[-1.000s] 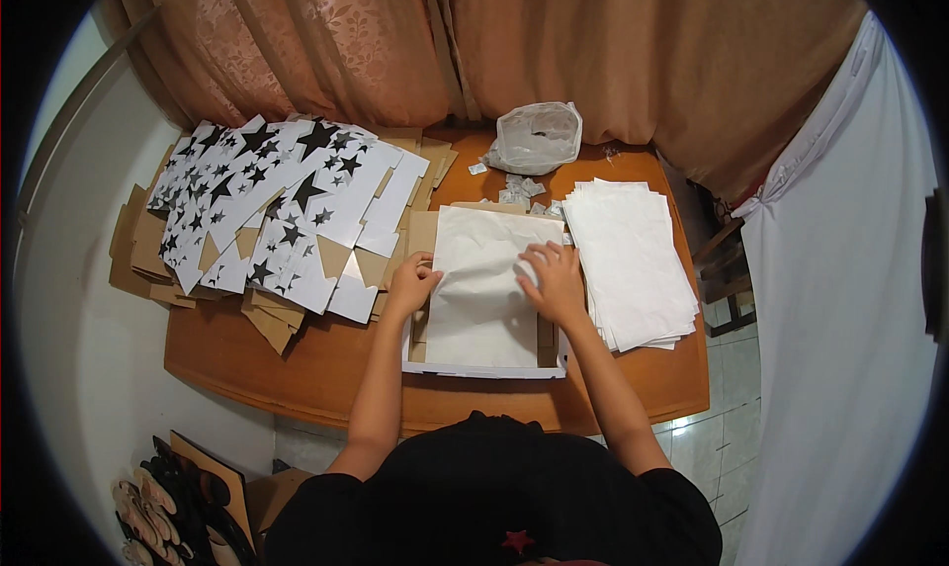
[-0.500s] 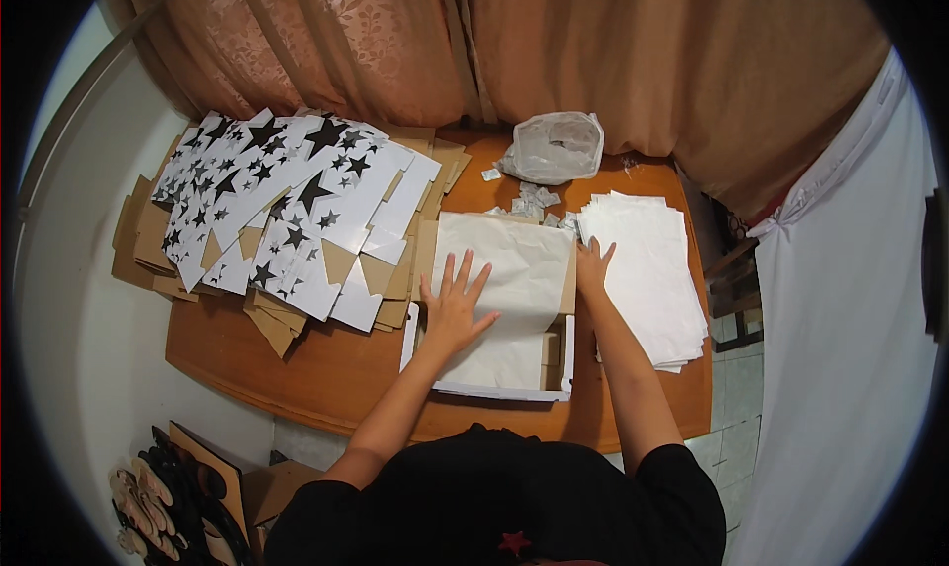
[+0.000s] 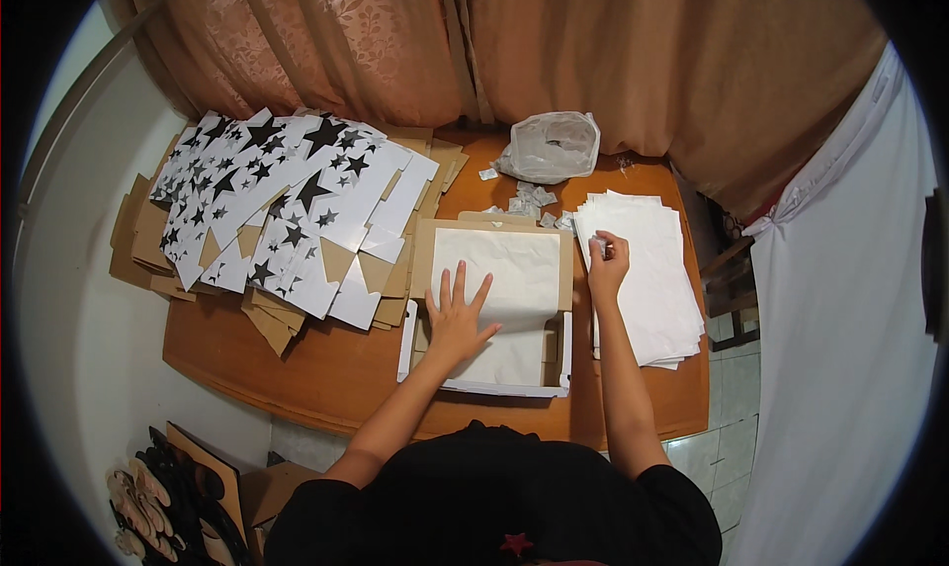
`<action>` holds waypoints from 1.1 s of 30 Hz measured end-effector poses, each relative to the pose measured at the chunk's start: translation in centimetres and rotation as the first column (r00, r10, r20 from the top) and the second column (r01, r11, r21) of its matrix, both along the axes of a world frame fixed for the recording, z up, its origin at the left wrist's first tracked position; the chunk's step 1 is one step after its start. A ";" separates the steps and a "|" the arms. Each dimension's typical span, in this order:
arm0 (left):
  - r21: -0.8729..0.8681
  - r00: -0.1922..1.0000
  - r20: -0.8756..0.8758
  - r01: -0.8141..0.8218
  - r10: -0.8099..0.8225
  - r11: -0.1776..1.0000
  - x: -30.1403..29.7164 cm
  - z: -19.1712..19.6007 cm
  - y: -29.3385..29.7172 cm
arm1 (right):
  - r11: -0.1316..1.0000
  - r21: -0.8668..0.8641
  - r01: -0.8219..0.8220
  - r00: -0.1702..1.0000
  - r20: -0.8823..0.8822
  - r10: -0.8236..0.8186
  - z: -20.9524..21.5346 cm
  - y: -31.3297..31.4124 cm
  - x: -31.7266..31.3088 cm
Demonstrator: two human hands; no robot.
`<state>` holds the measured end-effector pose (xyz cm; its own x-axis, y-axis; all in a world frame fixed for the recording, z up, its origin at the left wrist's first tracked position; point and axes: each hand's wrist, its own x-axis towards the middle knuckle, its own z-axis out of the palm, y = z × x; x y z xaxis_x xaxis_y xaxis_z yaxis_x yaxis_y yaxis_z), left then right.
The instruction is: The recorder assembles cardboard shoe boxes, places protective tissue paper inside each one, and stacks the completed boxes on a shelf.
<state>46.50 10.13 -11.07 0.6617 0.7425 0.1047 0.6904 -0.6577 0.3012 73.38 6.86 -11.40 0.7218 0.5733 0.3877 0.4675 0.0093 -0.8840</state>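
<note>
A sheet of off-white paper (image 3: 519,274) lies in an opened cardboard box (image 3: 425,240), over its base and raised lid. My left hand (image 3: 457,327) rests flat on the sheet, fingers spread. To the right of the box, my right hand (image 3: 613,261) pinches a small clear-and-white sachet (image 3: 599,247) above the edge of a stack of white paper sheets (image 3: 652,289). Several similar sachets (image 3: 529,198) are scattered behind the box, in front of a translucent plastic bag (image 3: 554,146).
On the left of the wooden table (image 3: 297,383) lies a large pile of flattened boxes printed with black stars (image 3: 297,210). A brown curtain (image 3: 573,52) hangs behind the table, and a white cloth (image 3: 840,319) hangs at right. Shoes (image 3: 148,502) stand at lower left.
My right hand has lifted away from the box's right edge to above the paper stack, and a sachet now shows in its fingers. The left hand has barely moved.
</note>
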 end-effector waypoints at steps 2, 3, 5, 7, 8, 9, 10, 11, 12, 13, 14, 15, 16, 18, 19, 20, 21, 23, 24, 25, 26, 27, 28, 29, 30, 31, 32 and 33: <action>-0.009 1.000 0.021 0.004 -0.004 1.000 0.1 0.4 0.0 | 0.992 0.129 0.002 0.991 -0.130 0.015 1.7 -0.6 -1.4; -0.001 0.999 0.041 -0.034 0.034 0.999 -0.1 0.7 0.0 | 0.984 0.156 -0.086 0.935 -0.329 0.134 2.1 -1.3 -2.8; 0.008 0.996 0.064 -0.068 0.067 0.998 -0.5 0.7 0.5 | 0.938 0.138 -0.317 0.889 -0.302 0.345 3.3 -2.6 -6.1; -0.042 0.965 0.168 -0.197 0.201 0.980 -1.1 0.3 1.2 | 0.808 -0.131 -0.575 0.803 -0.283 0.525 4.2 -4.0 -8.5; -0.098 0.942 0.226 -0.232 0.249 0.968 -1.1 0.9 1.6 | 0.774 -0.208 -0.598 0.800 -0.204 0.564 3.2 -4.3 -9.3; -0.095 0.943 0.227 -0.226 0.242 0.969 -1.3 0.8 2.0 | 0.737 -0.288 -0.612 0.787 -0.126 0.604 2.3 -4.6 -9.9; -0.154 0.924 0.251 -0.255 0.287 0.955 -1.9 0.0 2.8 | 0.678 -0.363 -0.640 0.766 -0.224 0.603 2.6 -4.7 -10.7; -0.212 0.904 0.274 -0.277 0.329 0.937 -2.3 -0.6 3.5 | 0.677 -0.360 -0.643 0.763 -0.219 0.608 2.5 -4.9 -11.1; -0.229 0.890 0.289 -0.294 0.353 0.928 -2.7 -1.2 4.2 | 0.774 -0.341 -0.534 0.812 0.049 0.582 2.2 -5.0 -11.5; -0.227 0.889 0.291 -0.295 0.354 0.928 -2.9 -0.9 4.5 | 0.859 -0.284 -0.425 0.808 0.309 0.502 2.1 -5.1 -11.7; -0.298 0.874 0.312 -0.283 0.373 0.912 -3.0 -0.6 4.9 | 0.902 -0.229 -0.365 0.870 0.263 0.418 2.2 -5.1 -11.6; -0.367 0.857 0.331 -0.269 0.395 0.890 -3.1 -0.4 5.3 | 0.902 -0.228 -0.367 0.868 0.264 0.420 2.4 -4.8 -11.2; -0.366 0.856 0.333 -0.270 0.396 0.891 -3.0 -0.2 5.5 | 0.948 -0.211 -0.238 0.932 0.224 0.284 2.7 -4.6 -10.7; -0.376 0.818 0.395 -0.271 0.418 0.886 -2.7 0.1 5.9 | 0.974 -0.200 -0.106 0.973 0.182 0.143 2.5 -3.7 -9.7; -0.375 0.819 0.396 -0.269 0.416 0.887 -2.4 -0.2 6.2 | 0.941 -0.331 0.073 0.969 0.247 0.011 1.5 -3.1 -9.0; -0.356 0.801 0.432 -0.272 0.415 0.894 -2.1 -0.5 6.6 | 0.862 -0.442 0.248 0.939 0.328 -0.102 1.4 -2.6 -8.8; -0.337 0.781 0.467 -0.275 0.414 0.900 -2.0 -0.9 6.9 | 0.864 -0.441 0.245 0.939 0.329 -0.098 1.4 -2.3 -8.5; -0.381 0.768 0.467 -0.271 0.438 0.884 -1.7 -0.1 6.9 | 0.765 -0.617 0.184 0.961 0.278 -0.007 1.6 -2.0 -8.1; -0.424 0.755 0.466 -0.267 0.461 0.866 -1.7 0.2 6.8 | 0.765 -0.617 0.184 0.960 0.279 -0.007 1.4 -2.0 -8.0; -0.424 0.756 0.467 -0.263 0.458 0.867 -1.7 0.7 6.7 | 0.819 -0.555 0.147 0.975 0.219 -0.026 0.9 -1.9 -7.6; -0.474 0.765 0.430 -0.261 0.480 0.841 -1.8 1.4 6.5 | 0.867 -0.485 0.113 0.987 0.158 -0.040 0.4 -1.9 -7.1; -0.522 0.773 0.391 -0.260 0.499 0.812 -1.8 1.7 6.5 | 0.867 -0.485 0.117 0.986 0.159 -0.045 -0.2 -2.0 -6.6; -0.522 0.768 0.392 -0.267 0.506 0.810 -2.5 1.2 6.9 | 0.932 -0.362 0.013 1.000 0.004 -0.013 -0.8 -2.0 -6.5; -0.532 0.763 0.430 -0.217 0.482 0.819 -3.4 0.2 7.5 | 0.973 -0.221 -0.071 0.988 -0.146 0.039 -0.8 -2.3 -6.7; -0.539 0.756 0.468 -0.166 0.458 0.826 -4.3 -0.8 7.9 | 0.972 -0.223 -0.077 0.988 -0.147 0.045 -0.7 -2.6 -6.8; -0.540 0.756 0.467 -0.166 0.458 0.825 -4.8 -0.8 8.1 | 0.984 -0.127 -0.128 0.981 -0.160 0.107 0.1 -3.1 -7.0; -0.547 0.741 0.516 -0.100 0.429 0.831 -5.4 -0.9 8.1 | 0.984 -0.030 -0.177 0.971 -0.167 0.169 0.6 -3.5 -7.1; -0.550 0.722 0.565 -0.033 0.400 0.835 -5.7 -1.0 8.1 | 0.984 -0.032 -0.176 0.971 -0.168 0.168 0.3 -3.8 -7.0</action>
<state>40.80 18.21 -12.02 0.3808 0.9242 0.0302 0.3115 -0.1589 0.9369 66.38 3.08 -11.11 0.6622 0.7090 0.2424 0.3107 0.0345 -0.9499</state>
